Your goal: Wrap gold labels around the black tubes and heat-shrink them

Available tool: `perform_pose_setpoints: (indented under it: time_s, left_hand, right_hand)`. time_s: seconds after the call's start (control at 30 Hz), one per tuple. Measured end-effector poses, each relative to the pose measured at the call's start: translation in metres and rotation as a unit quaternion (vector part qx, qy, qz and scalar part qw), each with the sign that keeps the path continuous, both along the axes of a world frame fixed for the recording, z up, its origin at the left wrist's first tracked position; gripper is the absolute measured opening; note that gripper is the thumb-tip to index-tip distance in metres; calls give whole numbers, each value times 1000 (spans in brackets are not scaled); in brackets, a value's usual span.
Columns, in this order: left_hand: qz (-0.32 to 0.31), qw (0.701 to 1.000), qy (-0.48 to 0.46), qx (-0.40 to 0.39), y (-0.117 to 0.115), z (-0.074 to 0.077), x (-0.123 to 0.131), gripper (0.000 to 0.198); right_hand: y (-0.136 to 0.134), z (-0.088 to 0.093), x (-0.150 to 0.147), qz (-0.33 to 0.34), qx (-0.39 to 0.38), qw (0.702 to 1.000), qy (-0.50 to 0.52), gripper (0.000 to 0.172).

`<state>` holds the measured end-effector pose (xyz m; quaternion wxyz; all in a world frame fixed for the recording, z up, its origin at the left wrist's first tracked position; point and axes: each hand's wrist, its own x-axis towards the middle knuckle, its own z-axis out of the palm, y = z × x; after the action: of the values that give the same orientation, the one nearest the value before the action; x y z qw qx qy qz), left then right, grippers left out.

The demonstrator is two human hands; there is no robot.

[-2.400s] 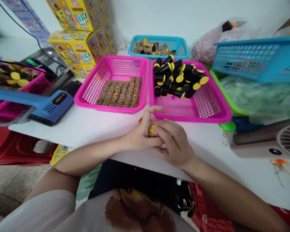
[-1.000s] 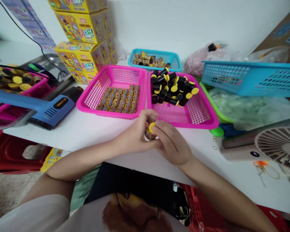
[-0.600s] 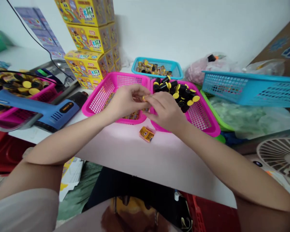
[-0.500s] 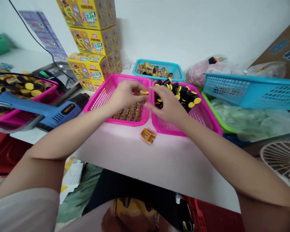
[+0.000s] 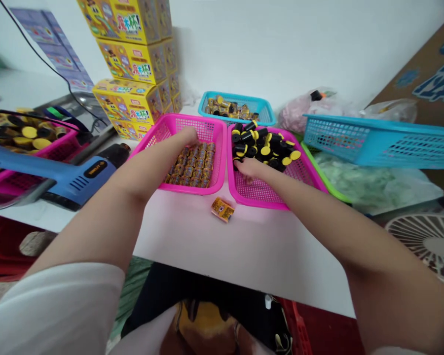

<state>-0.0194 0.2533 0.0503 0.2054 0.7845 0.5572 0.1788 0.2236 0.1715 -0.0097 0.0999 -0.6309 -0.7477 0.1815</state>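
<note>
The left hand (image 5: 182,140) reaches over the pink basket (image 5: 192,191) and sits at the far end of the rows of small wrapped cylinders (image 5: 192,167). Its fingers are curled down out of sight, so I cannot tell whether they hold anything. The right hand (image 5: 249,170) lies in the second pink basket (image 5: 274,204), its fingers (image 5: 240,166) close together against the edge of the pile of black cylinders with yellow caps (image 5: 264,147); any grip is unclear. A small orange packet (image 5: 222,209) lies on the tabletop (image 5: 244,251) just below the baskets.
</note>
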Motion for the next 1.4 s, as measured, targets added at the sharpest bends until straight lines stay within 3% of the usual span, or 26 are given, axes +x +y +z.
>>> perform_pose_setpoints:
  time_s: [0.1,0.2,0.27,0.33,0.37,0.43,0.47,0.53,0.6,0.7,0.8,0.93,1.0,1.07,1.17,1.27,1.4]
  left_hand:
    - [13,998,52,-23,-2,8,-4,15]
    - [-29,996,49,68,-23,24,-6,33]
    - [-74,985,21,158,-55,34,-7,38]
    - [-166,960,-3,224,-102,34,-8,33]
    - [-246,937,-1,248,-128,29,-8,29]
    - [-420,872,41,248,-180,9,-8,27]
    - [-444,861,50,244,-202,-5,-8,29]
    - [-424,869,72,245,-234,-37,-7,37]
    - [-383,881,104,258,-249,-65,-6,45]
    - [-377,862,142,309,-253,-86,-7,45]
    - [-370,847,141,355,-259,-81,-10,45]
    - [-335,894,86,284,-281,-56,-9,54]
    - [-303,922,-14,241,-289,-41,-3,50]
    - [-268,931,-137,208,-289,-27,8,42]
    - [-231,924,-275,134,-274,-11,30,25]
    - [-174,908,-381,19,-256,-11,48,11]
    - [-142,878,-438,-130,-248,-31,53,66]
  right_hand:
    - [2,4,-4,-5,-20,1000,2,45]
    - [-7,18,-4,-11,-43,999,-15,34]
    - [-21,32,0,-14,-38,999,-25,26]
    - [-42,48,8,-19,-10,999,-25,22]
    - [-55,55,12,-25,14,999,-17,27]
    - [-84,65,21,-32,80,996,30,43]
    - [-100,68,26,-29,137,987,80,44]
    - [-130,67,32,-7,244,955,167,36]
    - [-155,58,36,2,322,920,225,30]
    - [-179,38,40,-29,385,881,273,28]
    - [-187,22,44,-30,415,863,286,29]
    - [-191,14,46,-20,417,858,298,30]
    - [-192,12,45,-23,402,857,322,31]
    - [-193,9,42,-22,392,850,353,32]
    - [-193,6,39,-15,405,828,388,32]
    - [-194,8,38,-3,418,812,408,29]
    - [-201,15,31,-14,400,806,435,22]
